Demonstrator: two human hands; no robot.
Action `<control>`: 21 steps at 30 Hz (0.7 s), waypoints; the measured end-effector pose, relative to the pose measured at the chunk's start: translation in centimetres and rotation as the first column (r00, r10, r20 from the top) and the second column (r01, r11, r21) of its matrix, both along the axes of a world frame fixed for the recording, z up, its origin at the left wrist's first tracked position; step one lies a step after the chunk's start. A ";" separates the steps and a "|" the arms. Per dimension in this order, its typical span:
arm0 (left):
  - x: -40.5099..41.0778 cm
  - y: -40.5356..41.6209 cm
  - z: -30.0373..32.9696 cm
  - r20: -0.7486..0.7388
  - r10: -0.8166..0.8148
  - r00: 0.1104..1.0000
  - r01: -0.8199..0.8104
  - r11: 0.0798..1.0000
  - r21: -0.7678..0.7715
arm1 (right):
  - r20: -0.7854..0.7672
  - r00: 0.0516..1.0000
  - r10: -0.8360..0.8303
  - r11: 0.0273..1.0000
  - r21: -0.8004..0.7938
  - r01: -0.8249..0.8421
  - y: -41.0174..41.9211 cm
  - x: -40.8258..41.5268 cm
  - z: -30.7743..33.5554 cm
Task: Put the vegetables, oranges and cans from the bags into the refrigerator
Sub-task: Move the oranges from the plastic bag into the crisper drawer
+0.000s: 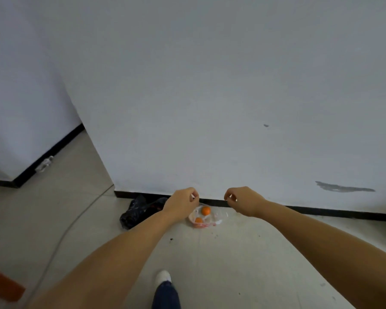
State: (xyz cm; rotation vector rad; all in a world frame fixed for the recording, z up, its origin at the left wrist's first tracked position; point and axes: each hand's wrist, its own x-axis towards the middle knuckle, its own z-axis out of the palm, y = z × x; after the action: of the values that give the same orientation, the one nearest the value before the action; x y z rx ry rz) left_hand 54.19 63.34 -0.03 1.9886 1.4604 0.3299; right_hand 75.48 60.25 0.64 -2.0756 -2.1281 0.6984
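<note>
A clear plastic bag (212,216) lies on the floor against the wall's black skirting, with two oranges (206,210) showing inside it. A crumpled black bag (134,214) sits just to its left; what it holds is hidden. Both my arms reach forward over the bags. My left hand (183,202) hovers above the gap between the two bags, fingers loosely curled, holding nothing I can see. My right hand (243,200) hangs above the right end of the clear bag, also loosely curled and empty. No refrigerator is in view.
A white wall (232,97) rises straight ahead, with a corner and recess at the left. A grey cable (76,221) runs across the tiled floor on the left. An orange object (2,284) pokes in at the lower left. My shoe (163,277) is below.
</note>
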 end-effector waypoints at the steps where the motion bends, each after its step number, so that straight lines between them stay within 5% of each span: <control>1: 0.2 2.1 -0.6 -0.005 -0.006 1.000 0.006 1.000 -0.006 | 0.005 1.000 -0.007 1.000 -0.012 0.007 2.0 0.2 -0.7; 14: 3.8 30.4 -9.7 -0.235 -0.367 0.900 0.313 0.920 -0.237 | -0.101 0.923 -0.371 0.900 -0.283 0.330 23.8 3.3 -11.2; 21: 7.4 34.3 -29.1 -0.252 -0.338 0.907 0.245 0.908 -0.339 | -0.078 0.951 -0.300 0.901 -0.350 0.256 32.0 5.3 -28.8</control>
State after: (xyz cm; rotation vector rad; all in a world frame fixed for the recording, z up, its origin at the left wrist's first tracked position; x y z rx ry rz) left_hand 61.59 97.66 -29.10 2.0258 1.2656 -0.3315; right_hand 80.74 92.28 -28.20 -2.3570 -1.6864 1.1855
